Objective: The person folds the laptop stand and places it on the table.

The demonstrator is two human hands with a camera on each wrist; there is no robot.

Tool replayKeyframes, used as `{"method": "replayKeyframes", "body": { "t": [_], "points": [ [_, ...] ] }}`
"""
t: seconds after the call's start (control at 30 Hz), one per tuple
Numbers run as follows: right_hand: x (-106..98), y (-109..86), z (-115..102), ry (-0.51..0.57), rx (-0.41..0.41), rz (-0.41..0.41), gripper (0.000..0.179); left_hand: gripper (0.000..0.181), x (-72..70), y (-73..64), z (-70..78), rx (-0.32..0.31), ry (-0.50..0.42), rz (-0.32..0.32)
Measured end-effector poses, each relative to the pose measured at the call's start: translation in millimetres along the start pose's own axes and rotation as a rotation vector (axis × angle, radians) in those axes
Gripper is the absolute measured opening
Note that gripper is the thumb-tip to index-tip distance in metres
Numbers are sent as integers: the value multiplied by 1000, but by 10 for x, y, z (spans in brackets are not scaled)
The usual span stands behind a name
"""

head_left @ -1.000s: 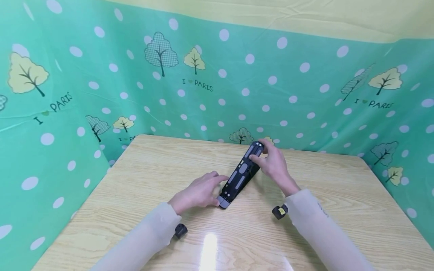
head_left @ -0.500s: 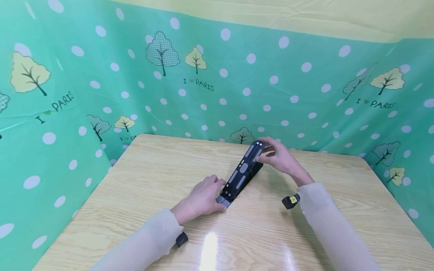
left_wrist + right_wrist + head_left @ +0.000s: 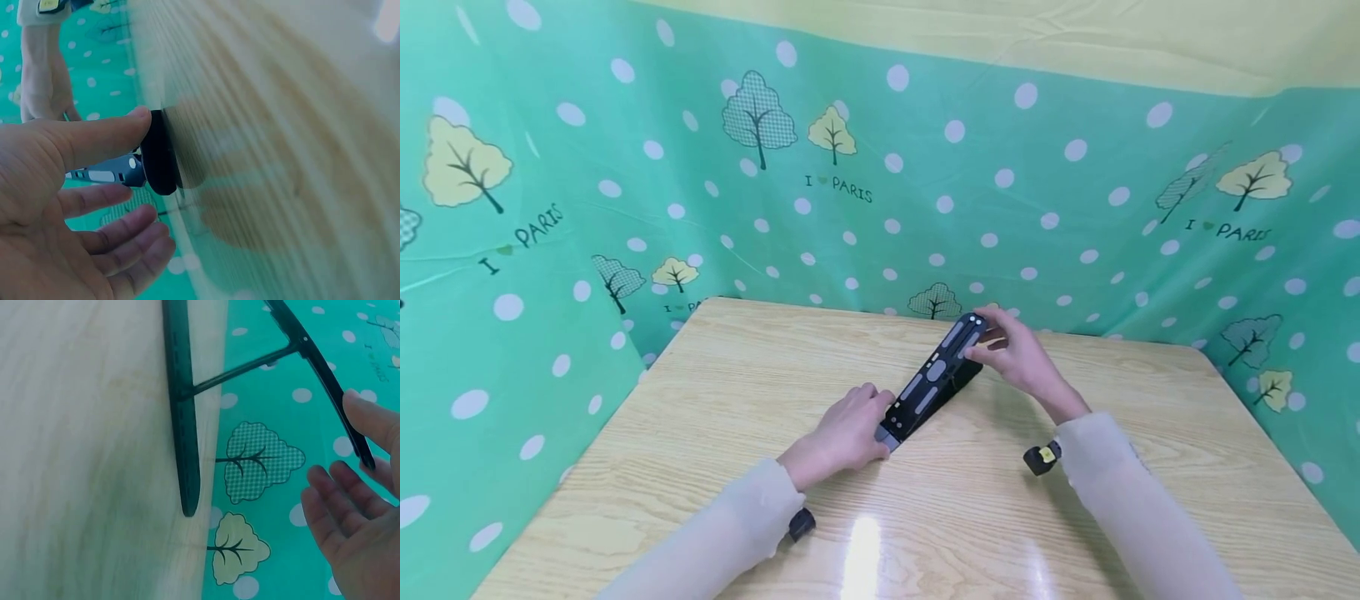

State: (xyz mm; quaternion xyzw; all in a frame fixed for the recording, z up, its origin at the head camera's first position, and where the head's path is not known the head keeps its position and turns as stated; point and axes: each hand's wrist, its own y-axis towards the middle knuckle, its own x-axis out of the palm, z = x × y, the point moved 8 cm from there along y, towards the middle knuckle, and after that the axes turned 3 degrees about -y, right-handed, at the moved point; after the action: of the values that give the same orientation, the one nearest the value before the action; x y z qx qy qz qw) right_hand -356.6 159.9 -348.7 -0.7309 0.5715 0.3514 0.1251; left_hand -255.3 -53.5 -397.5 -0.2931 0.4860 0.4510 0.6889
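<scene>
A black folding laptop stand [image 3: 936, 371] with grey pads stands partly raised on the table, slanting from near left to far right. My left hand [image 3: 842, 433] holds its low near end, thumb and index finger on opposite sides of the dark lip [image 3: 159, 153]; the other fingers of that hand stay off it. At the raised far end, my right hand [image 3: 1018, 358] pinches the upper plate [image 3: 331, 384] between thumb and index finger. A thin strut [image 3: 244, 367] links this plate to the base bar [image 3: 181, 419] lying on the tabletop.
The light wood table [image 3: 760, 358] reaches back to a green dotted curtain [image 3: 880, 208] that hangs behind and along the sides. Small black wrist cameras sit below the left sleeve [image 3: 802, 525] and the right sleeve [image 3: 1090, 450].
My right hand has shifted slightly right and loosened its spread over the plate's far end. My left hand has closed in around the near end, which has moved slightly up and left.
</scene>
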Motion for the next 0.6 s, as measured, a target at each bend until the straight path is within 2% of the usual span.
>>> {"method": "replayKeyframes", "body": {
  "t": [0.1,0.33,0.6],
  "points": [
    [-7,-43,-5,-17,-7,33,63,75,-16,15,-44,-2,-18,-12],
    [-17,-154,-20,-35,-14,87,68,75,-57,69,-121,14,5,-35],
    [-42,-328,-39,-57,8,119,70,75,-32,130,-247,29,-53,-110]
  ]
}}
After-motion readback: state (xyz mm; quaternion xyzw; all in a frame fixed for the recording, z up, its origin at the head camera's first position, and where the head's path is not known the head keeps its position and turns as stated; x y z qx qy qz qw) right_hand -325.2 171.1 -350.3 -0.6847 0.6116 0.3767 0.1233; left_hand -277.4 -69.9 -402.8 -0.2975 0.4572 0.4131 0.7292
